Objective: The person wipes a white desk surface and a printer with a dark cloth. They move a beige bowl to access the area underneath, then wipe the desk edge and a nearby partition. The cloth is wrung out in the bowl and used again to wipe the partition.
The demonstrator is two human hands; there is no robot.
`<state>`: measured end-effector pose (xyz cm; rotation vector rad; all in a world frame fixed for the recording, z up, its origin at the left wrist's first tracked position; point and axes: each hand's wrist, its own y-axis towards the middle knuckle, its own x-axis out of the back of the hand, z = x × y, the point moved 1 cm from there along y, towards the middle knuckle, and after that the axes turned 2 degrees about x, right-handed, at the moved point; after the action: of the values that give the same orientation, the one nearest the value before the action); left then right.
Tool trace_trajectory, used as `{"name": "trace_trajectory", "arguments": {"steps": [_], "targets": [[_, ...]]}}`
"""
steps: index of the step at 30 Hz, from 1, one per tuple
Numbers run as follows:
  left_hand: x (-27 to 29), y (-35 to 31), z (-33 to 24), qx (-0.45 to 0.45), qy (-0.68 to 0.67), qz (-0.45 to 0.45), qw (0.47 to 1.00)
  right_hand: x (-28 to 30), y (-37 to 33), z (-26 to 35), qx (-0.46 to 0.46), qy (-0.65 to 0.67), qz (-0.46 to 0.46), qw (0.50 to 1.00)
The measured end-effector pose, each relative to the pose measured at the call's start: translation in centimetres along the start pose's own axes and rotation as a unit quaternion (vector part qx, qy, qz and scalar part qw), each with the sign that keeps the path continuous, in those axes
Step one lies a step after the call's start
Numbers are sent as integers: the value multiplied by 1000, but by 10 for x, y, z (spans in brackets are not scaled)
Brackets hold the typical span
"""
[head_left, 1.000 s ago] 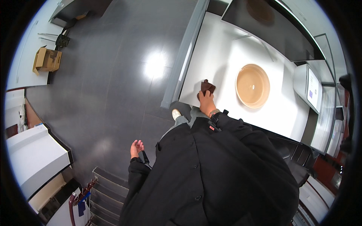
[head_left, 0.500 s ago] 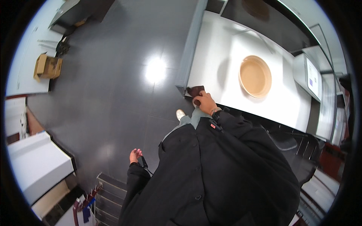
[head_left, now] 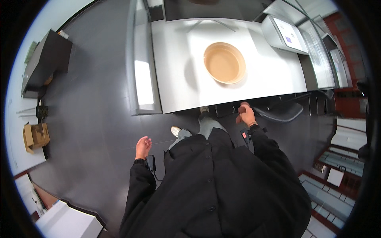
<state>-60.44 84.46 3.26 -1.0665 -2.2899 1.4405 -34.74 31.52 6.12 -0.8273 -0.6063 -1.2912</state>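
Note:
My right hand [head_left: 248, 115] is closed around a small dark brown piece [head_left: 240, 117] that looks like folded cloth; its exact kind does not show. That hand hangs just off the front edge of the white desk [head_left: 178, 93], close to a black chair [head_left: 283, 114]. On the desk top stands a round beige tub [head_left: 225, 62], out of reach of either hand. Low on the left, my left hand [head_left: 143, 148] hangs over the floor with loosely bent fingers and nothing in it. A black device [head_left: 151, 162] sits at its wrist.
A grey partition [head_left: 139, 79] bounds the desk's left side. At the desk's right back stands a white box-shaped machine [head_left: 283, 35]. Far left are a dark cabinet [head_left: 47, 63] and a cardboard box [head_left: 36, 137]. A white table [head_left: 69, 222] stands at lower left.
My view has turned and shifted rightward along the desk. The right hand, still holding the brown piece, has moved from the desk's left front corner toward the chair. The left hand stays empty.

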Motion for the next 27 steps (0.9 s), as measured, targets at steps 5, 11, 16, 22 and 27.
{"name": "trace_trajectory", "arguments": {"steps": [5,11,16,22,27], "targets": [[-117,-15,-32,17,138,146,979,55,23,47,14,152,-57,987],[-249,-35,-74,-27,246,206,947,115,83,128,44,375,33,926],[-342,-42,-94,-65,250,153,954,98,139,149,143,371,151,905],[-411,-31,-85,-75,241,105,962,28,174,134,282,67,134,947],[-431,-20,-76,-55,252,122,959,4,171,129,255,-113,273,921]]}}
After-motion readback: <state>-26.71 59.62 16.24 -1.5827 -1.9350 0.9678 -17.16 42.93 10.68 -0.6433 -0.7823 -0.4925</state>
